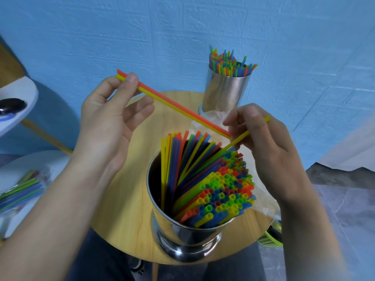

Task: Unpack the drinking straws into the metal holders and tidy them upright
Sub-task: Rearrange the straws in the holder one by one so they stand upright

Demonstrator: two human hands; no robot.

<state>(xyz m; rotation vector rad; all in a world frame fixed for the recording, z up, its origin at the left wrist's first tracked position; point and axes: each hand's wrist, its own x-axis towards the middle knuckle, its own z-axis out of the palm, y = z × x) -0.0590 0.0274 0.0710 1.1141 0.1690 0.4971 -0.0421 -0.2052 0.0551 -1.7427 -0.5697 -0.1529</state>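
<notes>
Blue wall [182,27] behind, round wooden table [125,209] below: left hand [109,116] pinches an orange-and-yellow straw pair [178,107] by one end, right hand [263,142] pinches a single yellow straw [239,138], both over the metal holder [182,234]. Pair could easily pivot loose or snag the leaning straws [203,171] going in, imo.

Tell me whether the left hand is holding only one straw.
No, the left hand pinches two straws side by side, an orange straw and a yellow straw.
</notes>
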